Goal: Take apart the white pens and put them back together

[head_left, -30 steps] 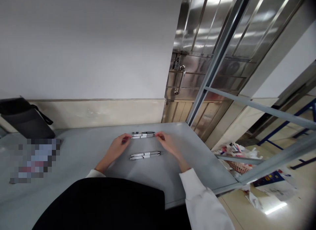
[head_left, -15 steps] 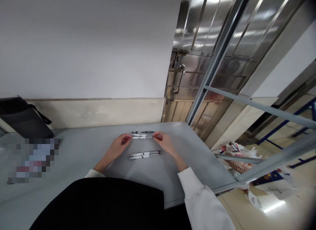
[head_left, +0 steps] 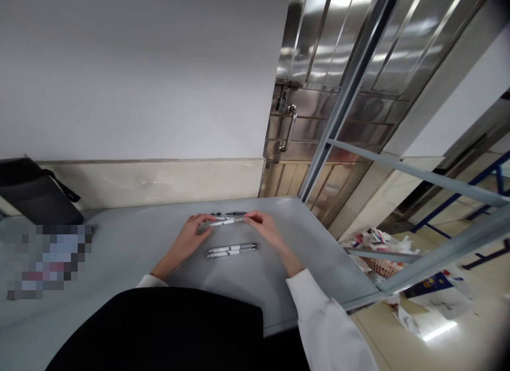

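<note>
A white pen [head_left: 227, 222] slants over the grey table, its right end raised a little. My right hand [head_left: 265, 230] pinches that right end between thumb and fingertips. At the pen's left end is my left hand [head_left: 190, 234], with thumb and fingers apart around the tip; whether they touch it is too small to tell. Just behind, partly covered, lies another white pen. Farther back, a dark pen [head_left: 235, 213] rests on the tabletop. Nearer to me, white pens [head_left: 231, 250] lie side by side, roughly parallel to the table's back edge.
The grey table [head_left: 131, 243] meets the wall at the back. On the left stand a black case [head_left: 43, 193] and a blurred-out item [head_left: 56, 262]. A metal frame post [head_left: 319, 163] rises at the right corner. Beyond it, a pink basket [head_left: 382, 266] holds litter on the floor.
The fingers of my left hand have spread apart at the pen's left end. The pen has tilted, its right end moving up with my right hand, which shifted slightly left.
</note>
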A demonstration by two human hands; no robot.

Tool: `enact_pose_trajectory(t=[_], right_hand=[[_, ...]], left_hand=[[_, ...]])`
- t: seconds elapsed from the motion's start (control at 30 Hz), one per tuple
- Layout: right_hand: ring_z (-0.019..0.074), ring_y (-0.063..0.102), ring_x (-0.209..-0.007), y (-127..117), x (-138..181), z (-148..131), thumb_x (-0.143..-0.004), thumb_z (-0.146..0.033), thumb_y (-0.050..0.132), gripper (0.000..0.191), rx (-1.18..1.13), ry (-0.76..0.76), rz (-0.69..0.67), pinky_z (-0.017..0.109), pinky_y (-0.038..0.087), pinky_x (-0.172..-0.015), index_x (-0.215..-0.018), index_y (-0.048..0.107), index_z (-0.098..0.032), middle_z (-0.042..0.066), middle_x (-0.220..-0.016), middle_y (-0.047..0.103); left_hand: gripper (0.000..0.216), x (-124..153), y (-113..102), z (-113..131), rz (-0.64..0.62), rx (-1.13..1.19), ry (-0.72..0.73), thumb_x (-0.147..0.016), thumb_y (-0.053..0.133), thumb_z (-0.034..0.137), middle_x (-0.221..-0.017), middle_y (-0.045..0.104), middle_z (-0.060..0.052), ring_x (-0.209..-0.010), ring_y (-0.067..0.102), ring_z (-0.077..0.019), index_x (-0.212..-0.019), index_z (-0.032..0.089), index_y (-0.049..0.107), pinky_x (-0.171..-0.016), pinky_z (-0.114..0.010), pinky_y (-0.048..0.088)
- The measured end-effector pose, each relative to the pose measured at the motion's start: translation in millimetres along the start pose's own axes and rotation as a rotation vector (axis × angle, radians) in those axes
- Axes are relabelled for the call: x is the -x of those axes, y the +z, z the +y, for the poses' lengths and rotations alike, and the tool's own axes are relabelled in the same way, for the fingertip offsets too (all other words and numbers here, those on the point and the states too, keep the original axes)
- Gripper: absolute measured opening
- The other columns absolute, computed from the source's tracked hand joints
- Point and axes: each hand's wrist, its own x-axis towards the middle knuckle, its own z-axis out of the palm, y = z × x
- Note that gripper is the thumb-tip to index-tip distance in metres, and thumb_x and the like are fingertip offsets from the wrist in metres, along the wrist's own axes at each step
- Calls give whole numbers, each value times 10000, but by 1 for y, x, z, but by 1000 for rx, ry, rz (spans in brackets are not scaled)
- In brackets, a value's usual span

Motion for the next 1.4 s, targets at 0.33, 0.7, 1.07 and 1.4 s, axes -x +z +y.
enact_pose_trajectory(t=[0.33, 0.7, 1.07, 1.4], right_hand=[[225, 709, -936, 2, -4, 11, -816, -486, 768, 284, -158, 23, -45, 420, 528, -990, -905, 727, -220, 35, -900, 746], [213, 677, -907, 3, -7, 16, -813, -474, 739, 273, -16, 12, 3, 362, 497, -901, -912, 745, -220, 30, -910, 754], [218, 696, -924, 3, -11, 22, -822, -414, 742, 228, -15, -24, -25, 384, 510, -937, -899, 730, -201, 52, -928, 761], [210, 710, -799, 6, -10, 26, -859, -424, 721, 231, -4, -71, -81, 377, 565, -830, -957, 732, -214, 53, -868, 758]], left_hand=[[241, 1, 1, 8, -54, 104, 6, -966, 573, 385, -1133, 747, -70, -1036, 681, -262, -1106, 260, 725, -886, -382, 531], [233, 3, 5, 6, -109, 112, 0, -983, 578, 369, -1097, 727, -62, -960, 684, -224, -1104, 223, 713, -839, -347, 531], [208, 3, 6, 4, -88, 130, 7, -964, 600, 342, -1064, 732, -67, -998, 689, -238, -1081, 222, 723, -917, -381, 536], [223, 3, 6, 5, -75, 139, 25, -979, 581, 354, -1073, 722, -73, -1030, 682, -245, -1090, 217, 718, -940, -389, 531]])
